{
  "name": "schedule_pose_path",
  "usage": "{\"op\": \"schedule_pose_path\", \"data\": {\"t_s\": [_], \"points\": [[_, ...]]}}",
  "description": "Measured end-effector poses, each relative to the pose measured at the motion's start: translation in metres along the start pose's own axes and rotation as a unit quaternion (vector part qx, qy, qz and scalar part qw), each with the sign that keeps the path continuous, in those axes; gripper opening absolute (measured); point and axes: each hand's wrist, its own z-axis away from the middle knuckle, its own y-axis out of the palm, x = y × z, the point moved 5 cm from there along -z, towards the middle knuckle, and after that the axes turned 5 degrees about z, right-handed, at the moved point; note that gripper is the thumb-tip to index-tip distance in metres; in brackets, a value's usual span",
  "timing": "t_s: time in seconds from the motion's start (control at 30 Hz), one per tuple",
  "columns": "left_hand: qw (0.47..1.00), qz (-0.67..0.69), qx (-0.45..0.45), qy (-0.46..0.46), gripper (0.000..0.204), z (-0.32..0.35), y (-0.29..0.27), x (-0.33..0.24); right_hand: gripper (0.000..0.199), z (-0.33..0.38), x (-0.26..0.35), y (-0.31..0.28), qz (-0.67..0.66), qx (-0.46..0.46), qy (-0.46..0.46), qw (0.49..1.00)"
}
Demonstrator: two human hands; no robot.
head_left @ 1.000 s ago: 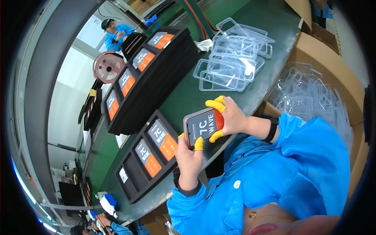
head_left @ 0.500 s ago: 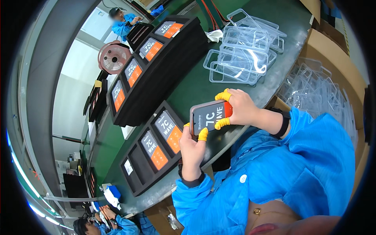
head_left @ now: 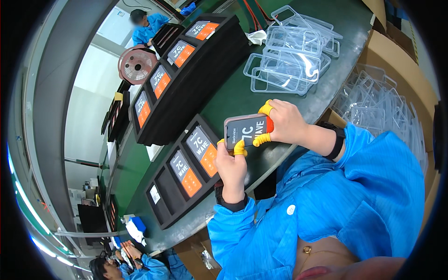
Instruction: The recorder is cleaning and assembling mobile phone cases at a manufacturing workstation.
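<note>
A phone point(head_left: 241, 130) with a grey and orange front is held level between both my hands, over the near edge of the green table. At its left end, my left hand point(head_left: 232, 170) pinches it with fingers in yellow finger cots. My right hand point(head_left: 287, 122), also in yellow cots, grips the orange end from the right. A clear rim seems to run around the phone, perhaps a case. Left of my hands lies a black foam tray point(head_left: 163, 224). Two similar phones sit in its slots, one phone point(head_left: 201, 149) closest to my left hand, another phone point(head_left: 185, 173) beside it.
A tall stack of black trays point(head_left: 200, 70) holds several phones farther back. Clear plastic cases point(head_left: 291, 53) are heaped at the far right, and a cardboard box point(head_left: 389, 56) beside the table holds more. A pink fan point(head_left: 137, 65) stands behind the trays. Co-workers sit at far left and lower left.
The view has shifted slightly. Both hands still grip the phone, with only a small shift in the fingers. The far co-worker's arm has lowered.
</note>
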Motion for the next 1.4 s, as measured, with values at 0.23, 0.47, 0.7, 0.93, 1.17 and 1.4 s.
{"op": "schedule_pose_path", "data": {"t_s": [0.23, 0.47, 0.7, 0.93, 1.17, 1.4], "points": [[0.991, 0.07, 0.111, -0.018, 0.019, -0.001, -0.004, 0.008, 0.039, 0.004, 0.005, 0.0, 0.001, -0.007, -0.022, 1.0], [0.998, -0.01, 0.062, -0.008, 0.022, -0.002, 0.001, -0.004, 0.048, -0.003, -0.002, -0.004, -0.038, 0.019, 0.013, 0.999], [0.956, 0.081, 0.28, -0.027, 0.054, 0.034, 0.046, 0.005, 0.051, 0.002, -0.023, 0.013, -0.456, 0.18, 0.231, 0.84], [0.952, 0.123, 0.273, -0.067, 0.021, 0.048, 0.07, 0.004, 0.041, 0.012, -0.022, 0.024, -0.579, 0.175, 0.283, 0.744], [0.988, -0.064, 0.136, -0.028, 0.02, 0.046, 0.05, 0.012, 0.039, 0.012, -0.004, 0.019, -0.5, 0.053, 0.225, 0.834], [0.866, 0.469, 0.117, -0.129, 0.032, 0.059, -0.038, 0.014, 0.043, 0.002, -0.005, 0.017, -0.412, 0.127, 0.032, 0.902]]}}
